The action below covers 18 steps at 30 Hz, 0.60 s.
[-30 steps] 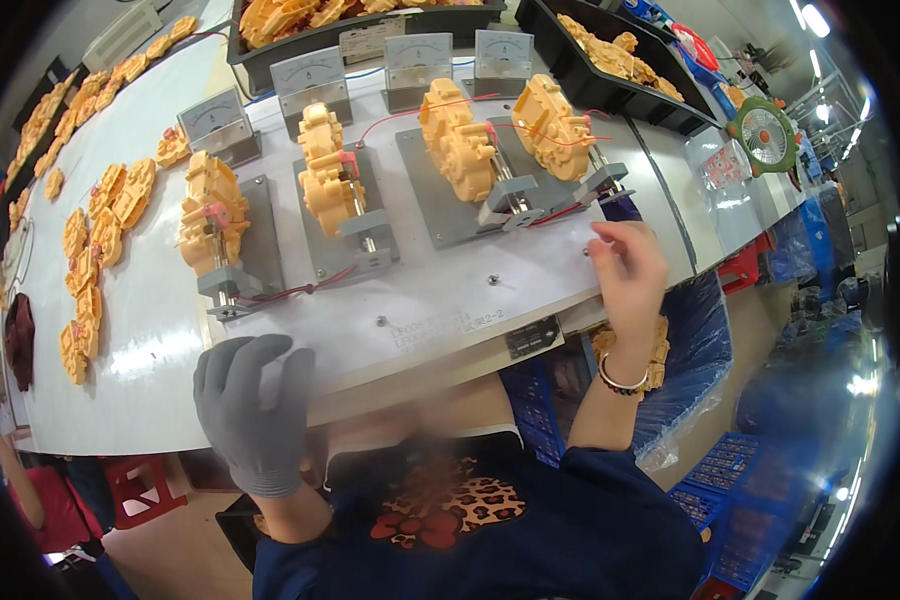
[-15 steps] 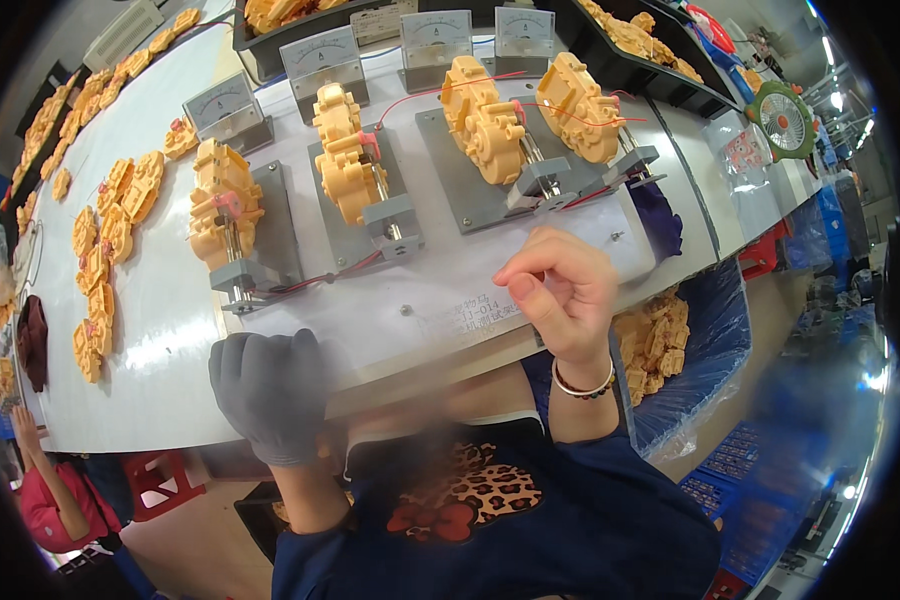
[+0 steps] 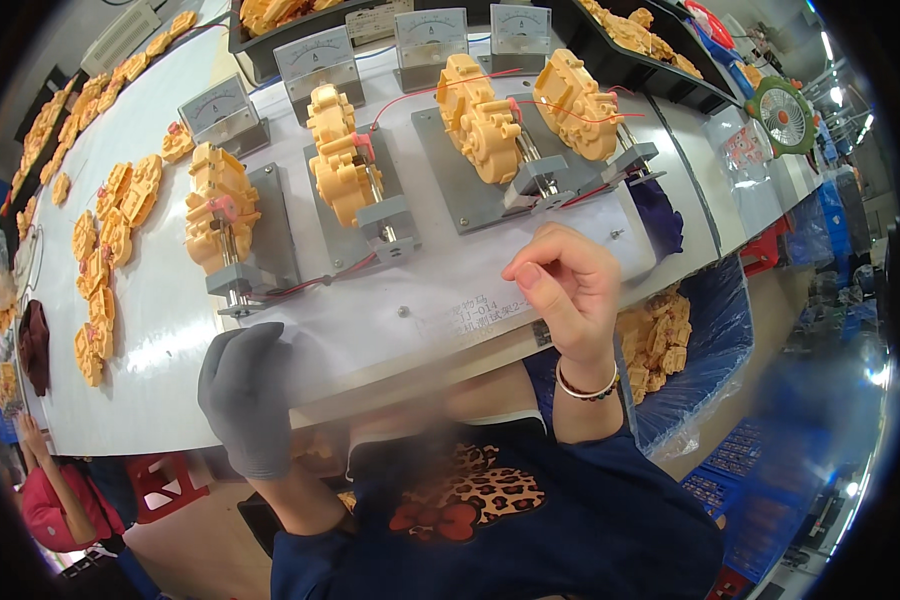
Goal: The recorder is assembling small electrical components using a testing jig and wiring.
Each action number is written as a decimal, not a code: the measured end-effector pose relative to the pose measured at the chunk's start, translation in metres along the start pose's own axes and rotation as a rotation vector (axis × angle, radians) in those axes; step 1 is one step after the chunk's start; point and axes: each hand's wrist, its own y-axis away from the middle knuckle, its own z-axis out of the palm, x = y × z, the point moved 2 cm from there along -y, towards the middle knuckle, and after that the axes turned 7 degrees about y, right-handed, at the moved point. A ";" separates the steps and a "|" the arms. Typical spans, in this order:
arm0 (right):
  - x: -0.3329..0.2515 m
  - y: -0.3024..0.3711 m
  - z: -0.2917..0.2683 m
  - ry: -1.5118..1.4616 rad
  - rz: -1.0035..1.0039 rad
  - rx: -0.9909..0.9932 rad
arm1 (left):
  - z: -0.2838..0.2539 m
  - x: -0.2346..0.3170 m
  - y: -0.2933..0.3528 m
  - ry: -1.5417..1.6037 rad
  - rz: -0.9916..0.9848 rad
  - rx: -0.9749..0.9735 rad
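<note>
My left hand [image 3: 245,395], in a grey glove, is curled at the near edge of the table; its fingertips are hidden, so I cannot see whether anything is in it. Bare and wearing a bracelet, my right hand [image 3: 570,290] hovers over the test board [image 3: 410,345] with fingers bent in and the thumb close to the index finger; nothing shows in it. Beyond the hands, yellow plastic gearbox housings sit on grey clamp fixtures: a left one [image 3: 218,205], a second [image 3: 338,160], a third [image 3: 478,120] and a right one [image 3: 575,105]. Neither hand touches them.
Several analog meters [image 3: 315,65] stand behind the fixtures, with red wires between. Loose yellow housings [image 3: 115,235] lie at left. Black bins [image 3: 660,60] line the back. A blue-lined box [image 3: 710,370] of parts stands at right below the table, a green fan [image 3: 782,118] beyond. Another person [image 3: 65,500] is at far left.
My left hand has shifted slightly left and turned, its fingers more folded. My right hand stays nearly in place, in the same bent pose. The housings remain on their fixtures.
</note>
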 end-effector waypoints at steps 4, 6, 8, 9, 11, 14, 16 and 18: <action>-0.003 0.001 0.001 -0.014 0.066 -0.011 | -0.001 -0.007 0.001 -0.003 0.028 -0.026; -0.002 0.001 0.002 -0.023 0.061 -0.003 | -0.001 -0.005 0.000 0.001 0.011 -0.020; -0.002 0.002 0.004 -0.023 0.047 0.035 | 0.003 -0.001 -0.001 -0.037 0.027 0.015; -0.003 0.002 0.006 -0.024 0.034 0.073 | 0.004 0.000 -0.001 -0.077 0.043 0.049; -0.007 0.004 0.010 -0.021 -0.057 0.101 | 0.003 -0.004 0.000 -0.054 0.076 0.030; -0.025 0.007 0.027 -0.048 -0.173 0.084 | 0.002 -0.007 0.001 -0.030 0.111 0.004; -0.036 0.008 0.049 -0.099 -0.182 -0.050 | 0.003 -0.010 0.001 -0.026 0.116 -0.004; -0.044 0.004 0.075 -0.103 -0.186 -0.205 | 0.002 -0.010 0.000 -0.043 0.170 -0.012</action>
